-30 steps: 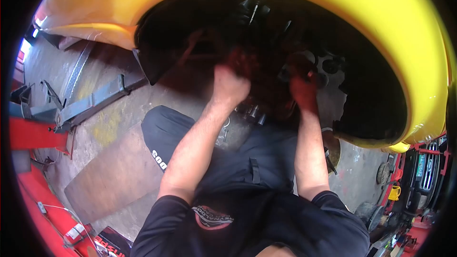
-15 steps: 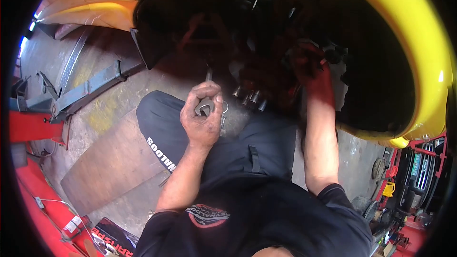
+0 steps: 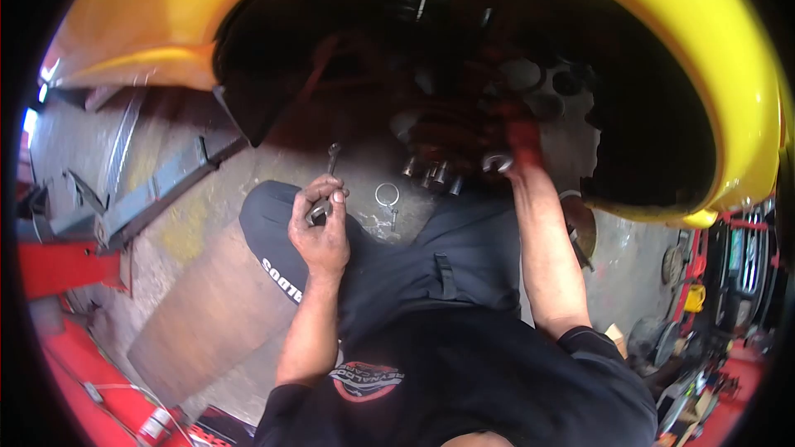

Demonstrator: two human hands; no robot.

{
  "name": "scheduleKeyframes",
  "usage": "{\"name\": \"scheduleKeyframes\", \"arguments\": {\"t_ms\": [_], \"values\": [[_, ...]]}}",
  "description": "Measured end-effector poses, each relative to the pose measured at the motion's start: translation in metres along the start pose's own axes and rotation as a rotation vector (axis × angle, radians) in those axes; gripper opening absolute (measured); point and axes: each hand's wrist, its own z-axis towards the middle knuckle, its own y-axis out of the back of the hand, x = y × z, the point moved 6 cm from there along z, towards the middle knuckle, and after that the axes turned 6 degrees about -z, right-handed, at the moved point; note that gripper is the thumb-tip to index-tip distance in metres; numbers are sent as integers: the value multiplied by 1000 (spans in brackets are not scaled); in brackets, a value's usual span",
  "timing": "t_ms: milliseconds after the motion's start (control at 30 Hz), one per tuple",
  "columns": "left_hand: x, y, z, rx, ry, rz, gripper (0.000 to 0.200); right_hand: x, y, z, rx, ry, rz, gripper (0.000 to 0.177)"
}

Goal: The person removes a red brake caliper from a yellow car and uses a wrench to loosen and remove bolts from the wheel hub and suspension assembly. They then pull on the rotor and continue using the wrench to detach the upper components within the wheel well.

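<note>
My left hand [image 3: 320,223] is closed around a wrench [image 3: 333,157], whose upper end sticks up above my fingers; another metal piece shows within the grip. In the shadow of the wheel well, my right hand [image 3: 515,145] is dim and reddish, and its fingers are too dark to make out. A shiny metal end [image 3: 497,163] shows beside that hand. Just left of it are several metal studs [image 3: 439,172] on a dark hub part. On the floor between my knees lie a metal ring [image 3: 387,194] and a small bolt [image 3: 393,218].
A yellow fender [image 3: 712,50] arches over the dark wheel well. At the left are a blue-grey metal arm [image 3: 157,190] and a red lift base [image 3: 66,269]. A flat board [image 3: 207,323] lies by my left knee. Tools and parts [image 3: 687,389] crowd the lower right.
My left hand has moved left and slightly down with the wrench, uncovering the ring and bolt. My right hand has come down and left, towards the studs. The view has shifted slightly.
</note>
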Motion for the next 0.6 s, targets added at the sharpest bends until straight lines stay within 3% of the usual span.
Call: {"name": "scheduleKeyframes", "arguments": {"t_ms": [133,233,333,433,533,600], "values": [[4,-6,-5,99,-22,57,6,23,-17,-22,-387,638,-984,32],[-2,-10,-8,147,-25,66,8,41,-17,-35,-197,170,-1004,35],[0,-7,-9,208,-26,124,9,51,-11,-48,-264,191,-766,40],[3,-8,-10,236,18,138,8,54,4,-41,-164,268,-469,47],[-5,-23,-14,361,47,66,14,42,-15,-34,159,238,-1121,46],[-15,-41,-11,490,36,-60,20,51,-18,-39,-179,365,-454,41]]}}
